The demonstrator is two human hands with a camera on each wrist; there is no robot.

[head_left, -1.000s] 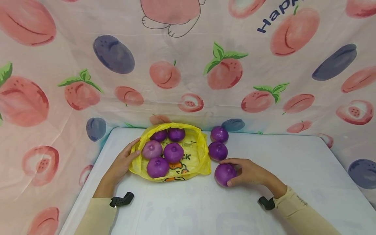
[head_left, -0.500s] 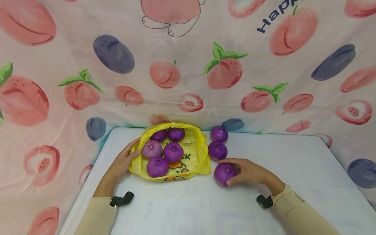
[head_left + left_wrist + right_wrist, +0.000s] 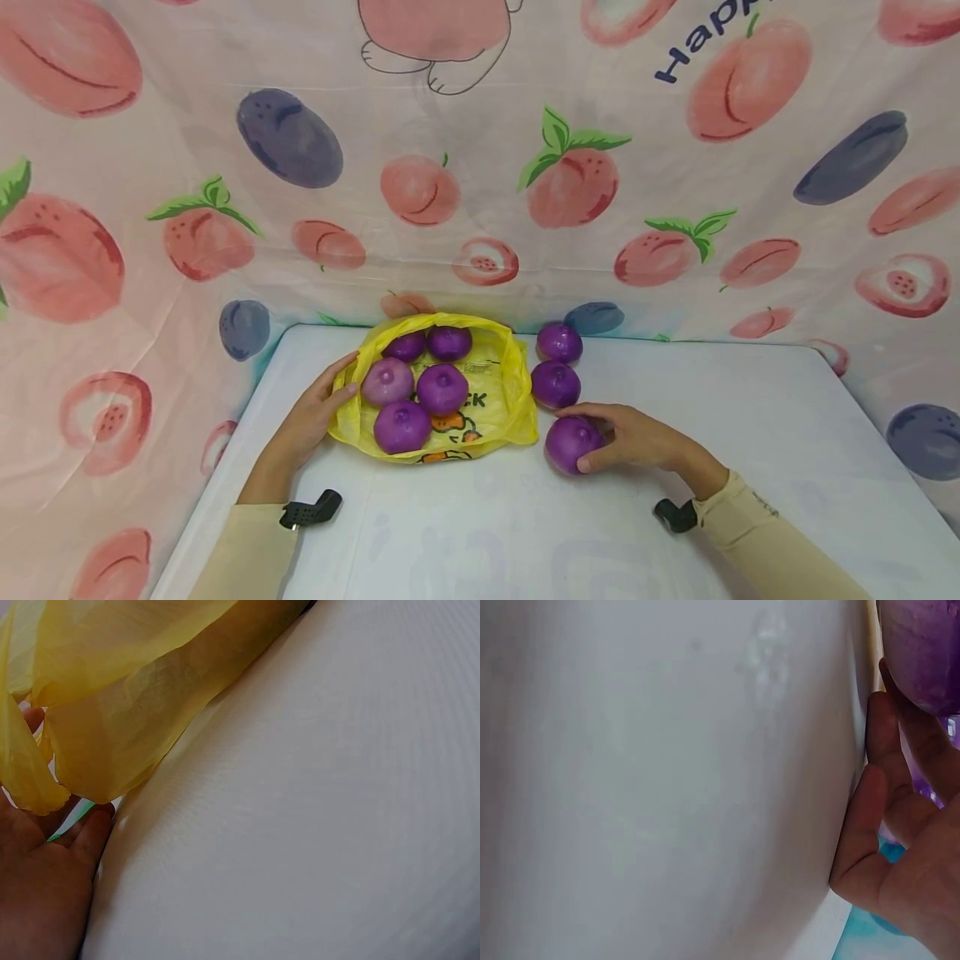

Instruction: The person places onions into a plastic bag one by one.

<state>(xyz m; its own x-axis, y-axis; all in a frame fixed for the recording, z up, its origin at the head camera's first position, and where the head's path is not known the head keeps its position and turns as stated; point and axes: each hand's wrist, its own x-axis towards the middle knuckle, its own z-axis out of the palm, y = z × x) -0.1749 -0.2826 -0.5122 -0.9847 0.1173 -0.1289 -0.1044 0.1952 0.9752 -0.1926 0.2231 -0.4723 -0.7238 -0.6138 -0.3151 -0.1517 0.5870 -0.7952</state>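
Note:
A yellow plastic bag (image 3: 491, 433) lies with its mouth open on the table, several purple onions (image 3: 442, 390) inside it. My left hand (image 3: 303, 421) holds the bag's left rim, thumb at the edge. In the left wrist view, yellow plastic (image 3: 120, 742) covers part of the fingers. Right of the bag, my right hand (image 3: 637, 440) grips the nearest onion (image 3: 572, 446) between thumb and fingers, low over the table. That onion (image 3: 926, 656) shows at the top right corner of the right wrist view, with the other fingers curled near the tabletop.
Two more onions, a middle one (image 3: 556, 384) and a far one (image 3: 559, 342), stand in a line behind the gripped one, beside the bag. The white table (image 3: 465, 533) meets a fruit-printed cloth (image 3: 480, 208) along its back edge and left side.
My right hand and its onion have shifted very slightly left. The left hand and the bag have stayed where they were.

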